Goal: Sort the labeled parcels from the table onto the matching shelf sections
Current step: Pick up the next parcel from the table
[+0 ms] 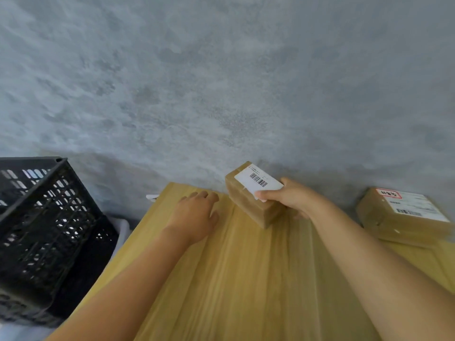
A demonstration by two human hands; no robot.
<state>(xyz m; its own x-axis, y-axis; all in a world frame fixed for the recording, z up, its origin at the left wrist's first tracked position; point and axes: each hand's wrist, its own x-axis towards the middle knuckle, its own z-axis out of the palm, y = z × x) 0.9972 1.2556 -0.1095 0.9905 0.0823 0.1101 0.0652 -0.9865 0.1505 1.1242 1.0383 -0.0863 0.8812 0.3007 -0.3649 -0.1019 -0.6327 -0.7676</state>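
A small brown cardboard parcel (248, 201) with a white barcode label on top is held at the far edge of the wooden table (246, 279). My right hand (288, 196) grips it from the right, thumb on the label. My left hand (197, 216) rests just left of it on the table, fingers loosely spread and holding nothing. A second, larger brown parcel (391, 223) with a white label and a red-framed tag lies on the table at the right edge. No shelf is in view.
A black perforated plastic crate (41, 232) stands on the floor left of the table. Grey concrete floor (221, 82) fills the upper part of the view. Something white (121, 228) lies between the crate and the table.
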